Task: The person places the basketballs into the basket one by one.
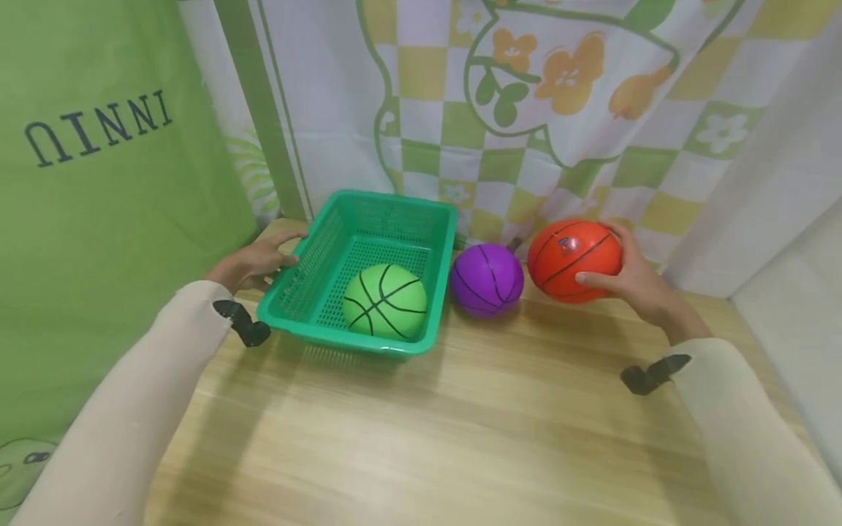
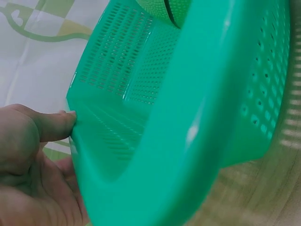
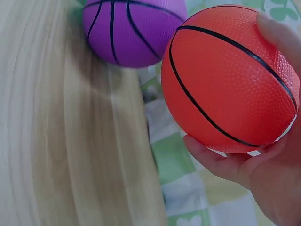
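A red toy basketball [image 1: 571, 263] with black lines is gripped by my right hand [image 1: 634, 281], thumb in front and fingers behind. In the right wrist view the same red ball [image 3: 225, 80] looks raised off the tabletop. My left hand [image 1: 253, 259] holds the left rim of a green plastic basket [image 1: 355, 342]; in the left wrist view its thumb touches the rim and the other fingers lie below, partly hidden. Inside the basket, near its front right corner, sits a light green ball [image 1: 384, 301]. Between basket and red ball, a purple ball [image 1: 487, 281] rests on the table.
The wooden table [image 1: 513, 431] extends in front of the basket. Behind it hangs a checked, flowered curtain [image 1: 460, 131], close to the basket and balls. Green fabric [image 1: 118, 241] hangs on the left, and a pale wall [image 1: 796, 277] stands on the right.
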The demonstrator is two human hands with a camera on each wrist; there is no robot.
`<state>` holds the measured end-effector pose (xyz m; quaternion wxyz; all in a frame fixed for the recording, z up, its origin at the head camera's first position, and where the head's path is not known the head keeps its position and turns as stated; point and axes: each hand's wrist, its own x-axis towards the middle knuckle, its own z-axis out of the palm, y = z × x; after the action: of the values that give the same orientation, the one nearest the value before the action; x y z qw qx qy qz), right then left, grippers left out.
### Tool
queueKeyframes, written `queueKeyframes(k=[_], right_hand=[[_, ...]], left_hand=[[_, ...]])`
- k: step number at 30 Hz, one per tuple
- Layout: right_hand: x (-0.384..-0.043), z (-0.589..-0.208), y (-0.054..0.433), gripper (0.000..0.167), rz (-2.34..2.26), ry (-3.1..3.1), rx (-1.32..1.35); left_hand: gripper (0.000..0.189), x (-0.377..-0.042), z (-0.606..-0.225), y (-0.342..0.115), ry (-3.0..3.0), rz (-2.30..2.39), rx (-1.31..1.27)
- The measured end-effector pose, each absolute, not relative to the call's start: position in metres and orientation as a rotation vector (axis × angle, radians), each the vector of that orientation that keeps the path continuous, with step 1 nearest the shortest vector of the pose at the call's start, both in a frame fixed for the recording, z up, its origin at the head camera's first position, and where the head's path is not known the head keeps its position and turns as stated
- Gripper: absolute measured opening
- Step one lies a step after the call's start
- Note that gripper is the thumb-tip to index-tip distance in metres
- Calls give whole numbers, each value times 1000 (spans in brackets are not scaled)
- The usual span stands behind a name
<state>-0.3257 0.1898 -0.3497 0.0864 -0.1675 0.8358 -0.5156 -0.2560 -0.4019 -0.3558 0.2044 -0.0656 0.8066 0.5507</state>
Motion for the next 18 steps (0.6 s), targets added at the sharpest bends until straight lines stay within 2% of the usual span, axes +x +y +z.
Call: queueKeyframes(k=[18], right_hand=[[-329, -304, 122, 96, -1429, 2544, -756]], left_hand=[[67, -258, -351, -404, 2206, 1510, -157]])
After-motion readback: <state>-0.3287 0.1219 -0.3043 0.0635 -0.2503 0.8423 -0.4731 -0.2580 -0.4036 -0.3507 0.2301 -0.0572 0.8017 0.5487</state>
